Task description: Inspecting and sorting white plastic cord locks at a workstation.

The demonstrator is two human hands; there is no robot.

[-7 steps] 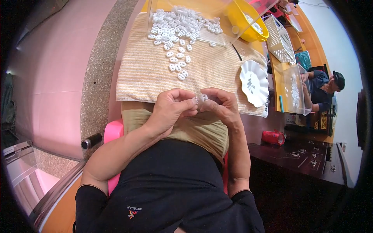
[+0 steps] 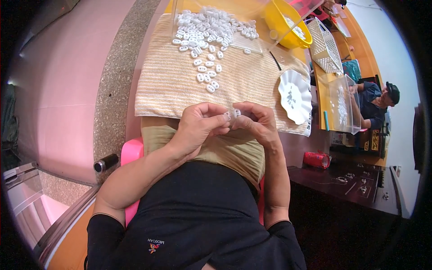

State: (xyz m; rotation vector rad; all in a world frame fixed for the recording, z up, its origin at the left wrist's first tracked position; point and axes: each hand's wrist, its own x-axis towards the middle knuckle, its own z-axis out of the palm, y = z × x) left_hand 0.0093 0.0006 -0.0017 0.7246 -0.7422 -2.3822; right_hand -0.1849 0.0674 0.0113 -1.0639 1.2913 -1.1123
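Both my hands meet over my lap at the near edge of the striped towel (image 2: 166,94). My left hand (image 2: 201,123) pinches a small white plastic piece (image 2: 228,114) between thumb and forefinger. In the pinch of my right hand (image 2: 258,123) is another small white oval piece (image 2: 237,112) with dark holes. The two pieces are close together; whether they touch I cannot tell. Ahead on the towel lies a heap of white oval two-hole pieces (image 2: 204,31), with several loose ones (image 2: 207,78) trailing toward me.
To the right sits a white wavy-rimmed dish (image 2: 302,81) holding small dark bits. Beyond it lie a thin black stick (image 2: 275,60) and a yellow basin (image 2: 274,22) of white pieces. A clear bin wall (image 2: 292,27) crosses the far side. A co-worker (image 2: 375,101) sits at far right.
The towel and the things on it have shifted very slightly in view. My hands keep nearly the same pose, each with its white piece.
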